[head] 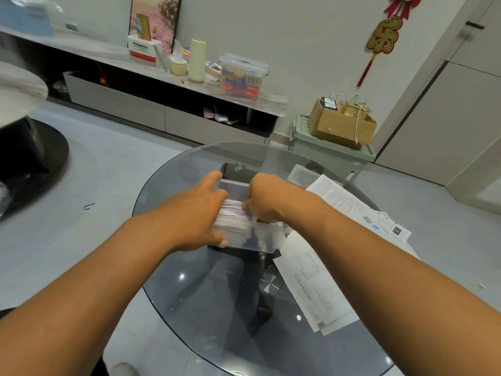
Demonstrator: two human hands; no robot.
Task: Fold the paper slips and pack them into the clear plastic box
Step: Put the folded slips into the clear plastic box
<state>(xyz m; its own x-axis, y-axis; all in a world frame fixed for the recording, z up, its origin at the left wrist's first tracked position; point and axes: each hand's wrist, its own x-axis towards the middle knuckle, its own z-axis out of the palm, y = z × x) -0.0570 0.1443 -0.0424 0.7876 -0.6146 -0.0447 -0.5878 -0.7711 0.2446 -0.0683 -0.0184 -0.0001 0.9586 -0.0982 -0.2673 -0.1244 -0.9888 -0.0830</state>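
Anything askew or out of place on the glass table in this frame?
Mostly tidy. The printed sheets lie fanned at loose angles beside the clear plastic box, the nearest jutting past the glass table edge. The box lid sits apart behind.

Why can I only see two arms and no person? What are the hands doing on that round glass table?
The camera sits on the person's head and looks forward and down, so you see only their arms, much as you see your own. There is just this one picture.

The left hand grips the side of a clear plastic box that stands on the round glass table. The right hand reaches into the box from above, with its fingers curled over a stack of folded paper slips inside it. Whether it pinches or only presses them is hard to tell.

To the right of the box lie printed paper sheets. Behind it lies a clear lid, partly under one sheet.

Further back a long low cabinet stands against the wall, with another plastic box and a pale bottle on top.
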